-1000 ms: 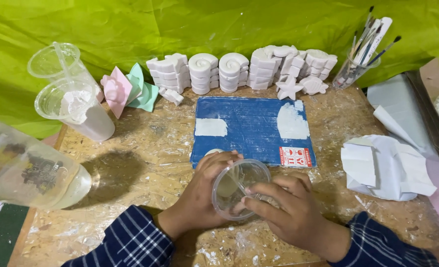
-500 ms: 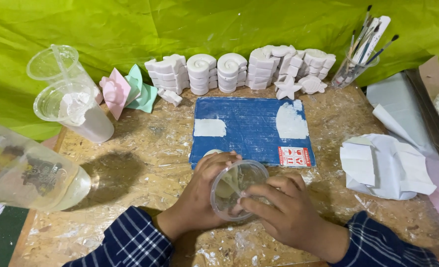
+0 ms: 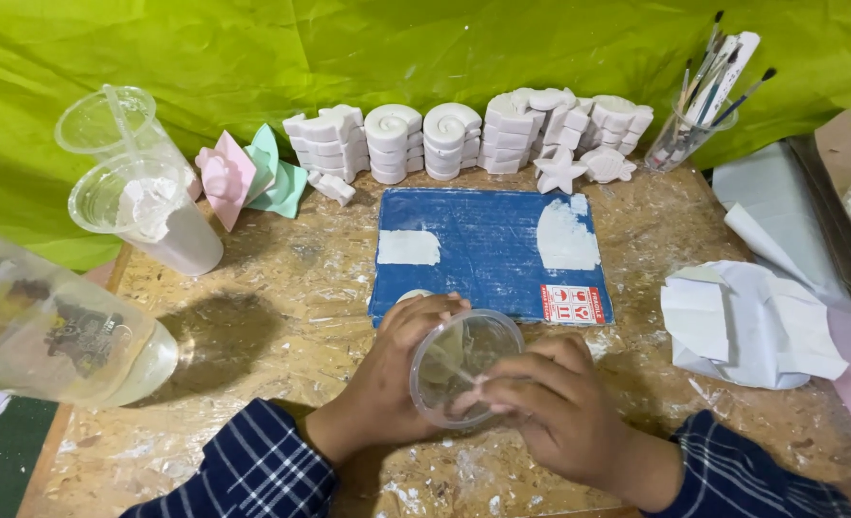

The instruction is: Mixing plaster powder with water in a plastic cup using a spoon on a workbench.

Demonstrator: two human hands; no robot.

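While you look down at the board (image 3: 281,317), your left hand (image 3: 387,384) cups a clear cup (image 3: 464,364) from its left side, fingers curled around the wall and the thumb side pressed against it. Your right hand (image 3: 550,412) comes in from the right; its fingertips are pinched together at the cup's lower rim, and they seem to hold a thin clear stick that reaches into the cup, though that part is hard to make out. You hold the cup tilted, mouth up toward the camera, just in front of the near edge of a blue mat (image 3: 488,249) smeared with white patches. Behind the mat stands a row of white casts (image 3: 464,134), with a pink and a green mould (image 3: 253,177) to their left. Two clear cups with white residue (image 3: 142,206) stand at far left, and a large clear bottle (image 3: 51,331) lies nearer you. A jar of brushes (image 3: 699,115) stands at back right, and crumpled white paper (image 3: 751,321) lies to your right.
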